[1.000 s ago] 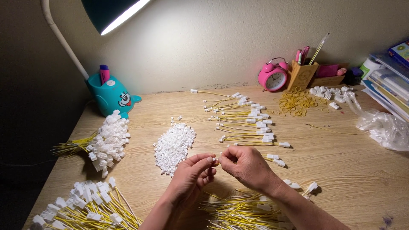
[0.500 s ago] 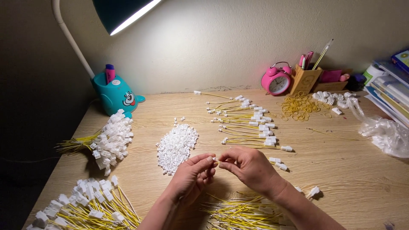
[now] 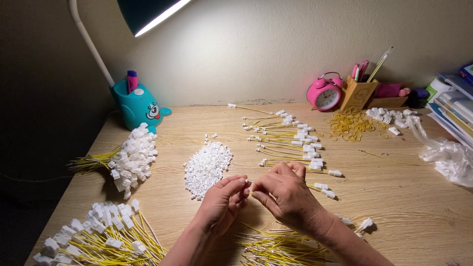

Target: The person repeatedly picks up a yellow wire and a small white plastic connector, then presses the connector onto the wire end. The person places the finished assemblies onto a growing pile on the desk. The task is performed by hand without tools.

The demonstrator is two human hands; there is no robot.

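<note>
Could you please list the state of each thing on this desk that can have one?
Desk lamp: lit.
Left hand: pinching a small white connector.
Right hand: pinching a yellow wire at that connector.
Plastic bag: crumpled, lying flat.
Bundled wires: tied together.

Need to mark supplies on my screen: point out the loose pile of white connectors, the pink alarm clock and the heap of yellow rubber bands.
pile of white connectors point(image 3: 207, 167), head view, middle of the pile.
pink alarm clock point(image 3: 324, 97), head view, its dial.
yellow rubber bands point(image 3: 351, 124), head view, centre of the heap.
</note>
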